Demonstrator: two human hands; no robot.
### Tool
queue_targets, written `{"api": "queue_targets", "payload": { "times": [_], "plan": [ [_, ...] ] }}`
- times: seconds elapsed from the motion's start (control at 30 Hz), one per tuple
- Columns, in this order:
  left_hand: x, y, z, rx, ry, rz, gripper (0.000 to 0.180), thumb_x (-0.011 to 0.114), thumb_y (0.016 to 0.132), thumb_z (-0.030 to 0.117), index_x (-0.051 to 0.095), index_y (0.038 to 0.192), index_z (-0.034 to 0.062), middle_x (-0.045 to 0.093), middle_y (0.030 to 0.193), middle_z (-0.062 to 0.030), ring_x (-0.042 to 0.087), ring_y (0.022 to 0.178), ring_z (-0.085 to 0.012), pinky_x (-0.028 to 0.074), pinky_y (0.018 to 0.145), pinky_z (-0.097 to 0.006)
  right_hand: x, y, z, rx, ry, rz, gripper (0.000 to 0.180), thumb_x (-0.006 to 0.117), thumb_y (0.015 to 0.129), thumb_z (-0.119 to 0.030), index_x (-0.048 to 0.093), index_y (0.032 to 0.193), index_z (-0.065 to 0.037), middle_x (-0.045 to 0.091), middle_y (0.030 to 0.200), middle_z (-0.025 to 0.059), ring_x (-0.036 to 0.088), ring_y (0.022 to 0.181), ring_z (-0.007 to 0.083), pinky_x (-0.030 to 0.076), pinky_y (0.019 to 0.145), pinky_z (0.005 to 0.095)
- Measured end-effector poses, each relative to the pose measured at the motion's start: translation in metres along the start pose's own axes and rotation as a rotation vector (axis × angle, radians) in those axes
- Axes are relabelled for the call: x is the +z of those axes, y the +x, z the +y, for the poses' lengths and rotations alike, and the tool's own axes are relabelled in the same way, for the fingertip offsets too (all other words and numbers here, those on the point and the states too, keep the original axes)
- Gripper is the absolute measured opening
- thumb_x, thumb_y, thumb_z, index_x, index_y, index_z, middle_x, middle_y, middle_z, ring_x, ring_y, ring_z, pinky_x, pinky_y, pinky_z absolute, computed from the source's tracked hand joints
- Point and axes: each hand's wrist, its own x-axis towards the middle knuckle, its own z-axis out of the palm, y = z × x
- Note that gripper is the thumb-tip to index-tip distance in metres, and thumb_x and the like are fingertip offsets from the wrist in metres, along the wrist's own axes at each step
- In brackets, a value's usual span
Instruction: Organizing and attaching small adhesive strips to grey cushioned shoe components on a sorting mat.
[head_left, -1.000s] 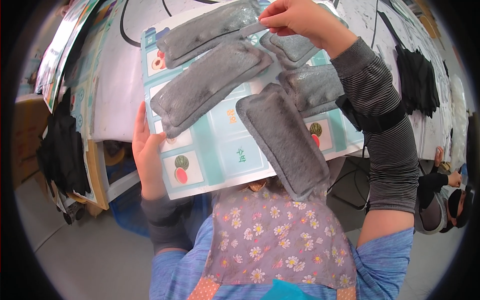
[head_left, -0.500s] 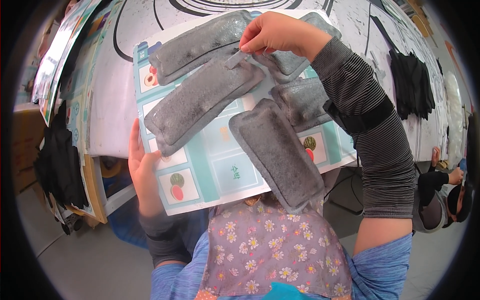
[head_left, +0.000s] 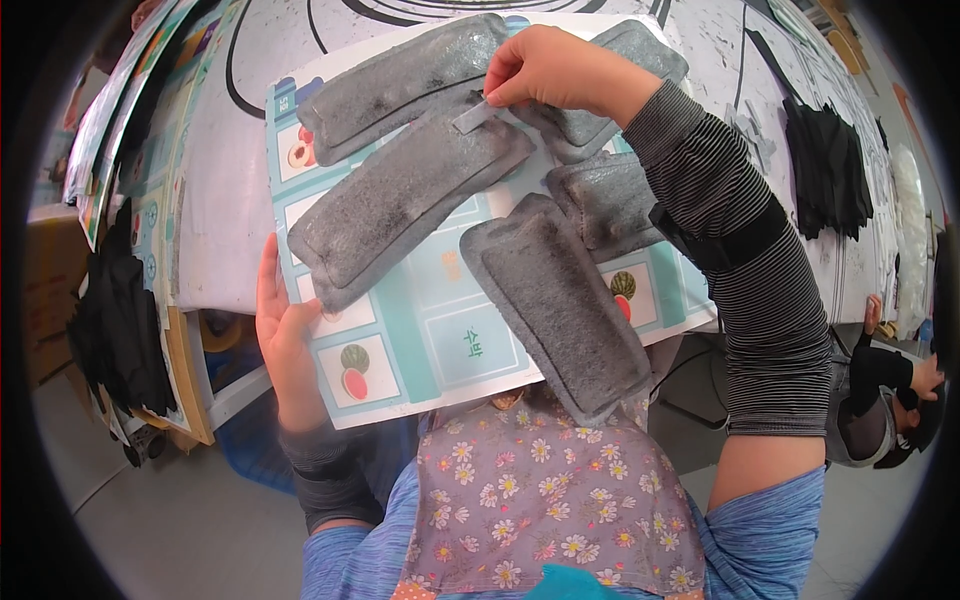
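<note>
Grey strip (head_left: 474, 116) sat pinched in right hand (head_left: 555, 72) over grey pad (head_left: 400, 205); left hand (head_left: 287, 340) clamped printed board (head_left: 405, 335); I judged steady board, flat strip best.

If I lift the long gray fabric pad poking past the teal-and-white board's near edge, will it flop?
Perhaps only slightly: the pad juts past the board without clearly drooping. Its puffy middle may squish. Being flattish, it probably won't roll.
</note>
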Motion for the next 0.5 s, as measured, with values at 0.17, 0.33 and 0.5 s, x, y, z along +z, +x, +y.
{"api": "queue_targets", "payload": {
  "times": [0.17,0.33,0.5],
  "plan": [
    [-0.0008,-0.0012,0.0000,0.007,0.097,-0.004,0.080,0.043,0.075,0.002,0.026,0.153,-0.0030,0.039,0.151,-0.0232,0.052,0.131,-0.0295,0.043,0.109,-0.036,-0.0035,-0.0027,-0.0014,-0.050,-0.054,0.015,0.013,0.073,0.086,-0.015,0.074,0.093,-0.005,0.069,0.085,0.0051,0.063,0.083,0.0149,0.052,0.081,0.0282],
    [-0.0037,0.0011,-0.0026,0.012,0.045,-0.011,0.081,0.044,0.074,-0.002,0.027,0.153,-0.0024,0.044,0.147,-0.0220,0.054,0.128,-0.0279,0.044,0.106,-0.034,-0.0043,-0.0026,0.0014,-0.100,-0.096,0.031,0.013,0.072,0.086,-0.015,0.073,0.094,-0.005,0.069,0.085,0.0045,0.063,0.083,0.0150,0.052,0.081,0.0283],
    [-0.0041,0.0010,-0.0024,0.000,-0.003,0.002,0.082,0.044,0.073,-0.006,0.028,0.153,-0.0020,0.047,0.144,-0.0210,0.055,0.126,-0.0265,0.044,0.104,-0.033,0.0005,0.0028,0.0002,-0.144,-0.171,0.007,0.013,0.073,0.086,-0.016,0.073,0.094,-0.006,0.070,0.087,0.0053,0.065,0.084,0.0163,0.053,0.081,0.0295]
  ]
}}
